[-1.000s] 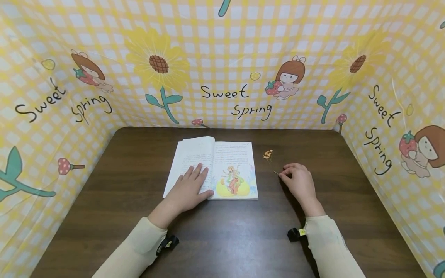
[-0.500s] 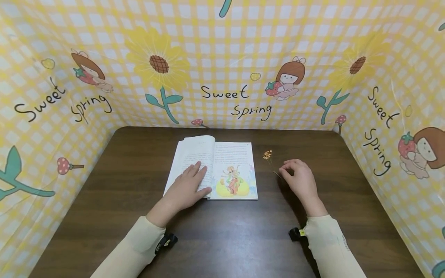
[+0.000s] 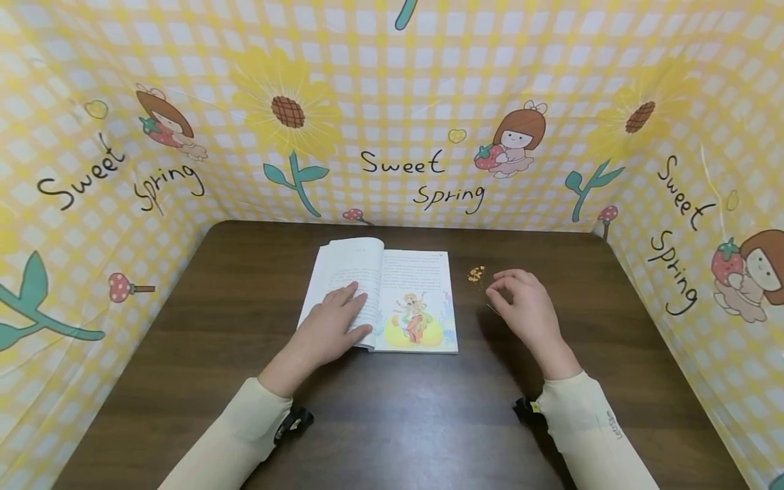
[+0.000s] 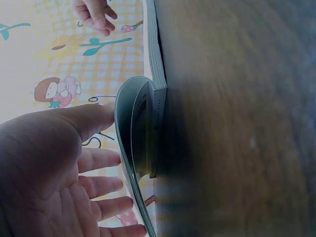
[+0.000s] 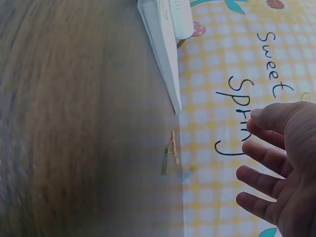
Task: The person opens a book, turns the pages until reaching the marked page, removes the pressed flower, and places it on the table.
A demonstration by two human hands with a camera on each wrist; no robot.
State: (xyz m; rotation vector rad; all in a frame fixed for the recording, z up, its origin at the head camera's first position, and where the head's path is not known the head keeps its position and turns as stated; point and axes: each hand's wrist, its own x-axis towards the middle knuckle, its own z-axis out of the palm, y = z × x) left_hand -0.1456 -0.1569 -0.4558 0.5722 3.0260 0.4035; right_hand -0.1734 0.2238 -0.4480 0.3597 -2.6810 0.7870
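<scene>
An open book lies on the dark wooden table, with text and a coloured picture on its right page. My left hand rests spread on the left page. In the left wrist view, the fingers of the left hand are straight against the curved pages. A small dried flower sprig with a thin stem lies right of the book. Above the stem hovers my right hand, thumb and forefinger close together. The right wrist view shows the sprig apart from the right hand, which holds nothing.
Yellow checked cloth with printed flowers and figures walls the table at the back and both sides. The book's edge stands close to the sprig. A black wrist device sits at the left cuff.
My right hand has risen off the stem end and shifted forward and slightly left. The left hand has slid slightly left on the page. The sprig stays in place; the view shifted a little.
</scene>
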